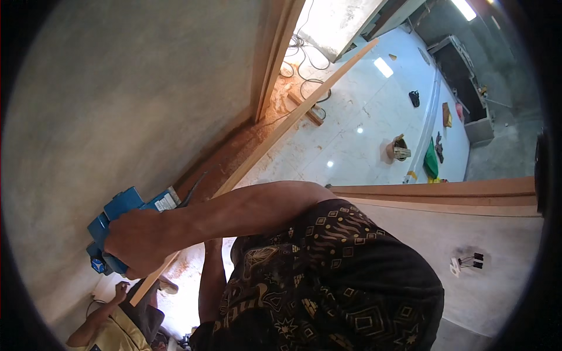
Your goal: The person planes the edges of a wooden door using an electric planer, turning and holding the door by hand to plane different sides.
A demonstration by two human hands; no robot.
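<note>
My right hand (139, 241) is closed around the body of a blue power planer (125, 202), and its forearm crosses the view from the right. Below the tool runs a long, narrow wooden plank (266, 149), slanting from the lower left to the upper right. Whether the planer touches the plank cannot be made out. My left forearm (212, 284) rises from the lower edge; its hand is hidden behind my right forearm. A dark cord (192, 190) trails off the planer's rear end.
A person in a khaki shirt (120, 327) is at the lower left, near the plank's end. Wooden offcuts (305, 109), loose cables (301, 44) and sawdust lie on the white tiled floor (357, 105). A bucket (400, 150) stands farther right. A plastered wall (117, 99) rises on the left.
</note>
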